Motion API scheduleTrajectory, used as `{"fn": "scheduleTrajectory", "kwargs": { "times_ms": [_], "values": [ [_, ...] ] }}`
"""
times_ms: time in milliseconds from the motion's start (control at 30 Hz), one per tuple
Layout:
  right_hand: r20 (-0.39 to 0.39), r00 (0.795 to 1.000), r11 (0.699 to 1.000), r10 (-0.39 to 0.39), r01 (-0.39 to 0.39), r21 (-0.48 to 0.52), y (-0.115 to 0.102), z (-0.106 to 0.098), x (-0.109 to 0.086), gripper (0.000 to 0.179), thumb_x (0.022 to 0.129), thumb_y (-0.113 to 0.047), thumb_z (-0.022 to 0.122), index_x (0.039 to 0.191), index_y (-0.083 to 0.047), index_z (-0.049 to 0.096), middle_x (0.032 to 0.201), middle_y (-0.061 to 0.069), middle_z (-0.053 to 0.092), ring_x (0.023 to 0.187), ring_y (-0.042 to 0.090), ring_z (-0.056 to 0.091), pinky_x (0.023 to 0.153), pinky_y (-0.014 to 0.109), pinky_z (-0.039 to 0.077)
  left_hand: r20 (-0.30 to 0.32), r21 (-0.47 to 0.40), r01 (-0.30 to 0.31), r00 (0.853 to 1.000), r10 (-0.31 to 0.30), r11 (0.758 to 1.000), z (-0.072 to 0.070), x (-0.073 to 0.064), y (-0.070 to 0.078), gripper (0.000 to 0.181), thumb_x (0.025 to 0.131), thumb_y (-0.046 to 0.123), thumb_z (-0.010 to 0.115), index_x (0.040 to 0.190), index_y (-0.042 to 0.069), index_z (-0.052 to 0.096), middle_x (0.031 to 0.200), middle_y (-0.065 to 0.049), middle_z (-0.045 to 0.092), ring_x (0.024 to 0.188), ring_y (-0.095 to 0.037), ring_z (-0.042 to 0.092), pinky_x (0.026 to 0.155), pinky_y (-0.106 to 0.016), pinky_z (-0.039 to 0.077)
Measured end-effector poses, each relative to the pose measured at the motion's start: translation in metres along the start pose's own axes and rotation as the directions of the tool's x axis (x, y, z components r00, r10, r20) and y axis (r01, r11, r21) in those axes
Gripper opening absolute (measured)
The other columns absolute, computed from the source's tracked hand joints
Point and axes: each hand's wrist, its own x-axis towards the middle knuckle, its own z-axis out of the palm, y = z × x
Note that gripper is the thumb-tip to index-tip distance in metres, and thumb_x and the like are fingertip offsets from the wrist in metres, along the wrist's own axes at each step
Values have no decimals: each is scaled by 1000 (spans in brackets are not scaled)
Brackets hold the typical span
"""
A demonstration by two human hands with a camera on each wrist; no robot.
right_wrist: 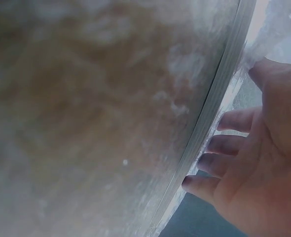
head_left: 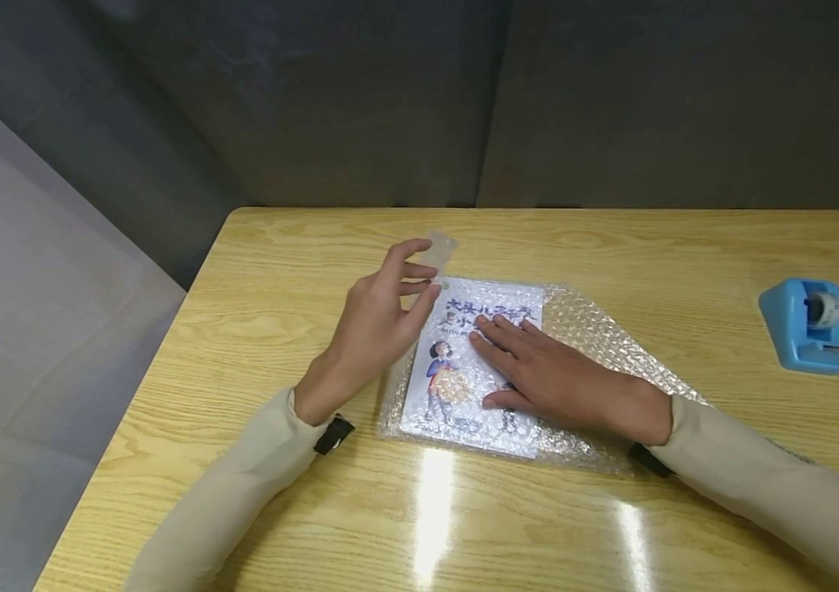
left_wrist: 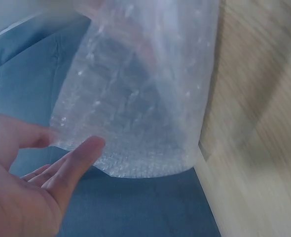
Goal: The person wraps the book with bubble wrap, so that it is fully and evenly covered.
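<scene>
A thin picture book (head_left: 430,395) with a white cover, blue Chinese lettering and drawn figures lies flat on the table under clear bubble wrap (head_left: 607,337). My left hand (head_left: 378,316) is at the book's upper left corner. Its thumb and fingers pinch the raised end of the bubble wrap (left_wrist: 130,113), which stands up off the table. My right hand (head_left: 555,370) rests flat on the wrapped book, fingers stretched over the cover. In the right wrist view, the fingers (right_wrist: 224,145) lie along the book's edge, while the wrapped surface nearest the camera is blurred.
A blue tape dispenser (head_left: 807,325) with a roll of tape stands at the right of the wooden table (head_left: 278,271). Dark cloth (head_left: 360,107) hangs behind the table's back edge, and grey cloth (head_left: 34,329) is on the left.
</scene>
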Motion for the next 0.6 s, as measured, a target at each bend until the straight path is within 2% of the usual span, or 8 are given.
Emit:
{"fn": "scheduleTrajectory", "kwargs": {
  "times_ms": [267, 433, 600],
  "values": [
    [10, 1000, 1000, 3, -3, -6, 0, 0, 0, 75, 96, -49, 46, 150, -2, 22, 155, 19, 14, 141, 36, 15, 111, 52, 18, 36, -14, -5, 999, 5, 1000, 13, 3, 4, 39, 93, 12, 59, 128, 2, 47, 104, -11, 68, 90, -16, 68, 77, -20, 53],
    [4, 1000, 1000, 0, 0, -8, 0, -1, 0, 75, 96, -49, 46, 149, -1, 23, 155, 20, 14, 141, 36, 15, 111, 52, 18, 35, 5, -38, 999, 38, 999, 24, 6, 5, 29, 91, 7, 60, 118, 1, 51, 91, -6, 63, 86, -16, 67, 77, -17, 51],
    [-7, 1000, 1000, -9, 9, -12, 1, 0, 0, 75, 96, -49, 46, 149, -1, 23, 155, 20, 14, 141, 36, 16, 111, 53, 19, 16, 48, -55, 998, 55, 997, 33, 10, 7, 23, 88, 4, 60, 110, 3, 54, 79, 0, 55, 67, -10, 58, 59, -18, 47]
  ]
}}
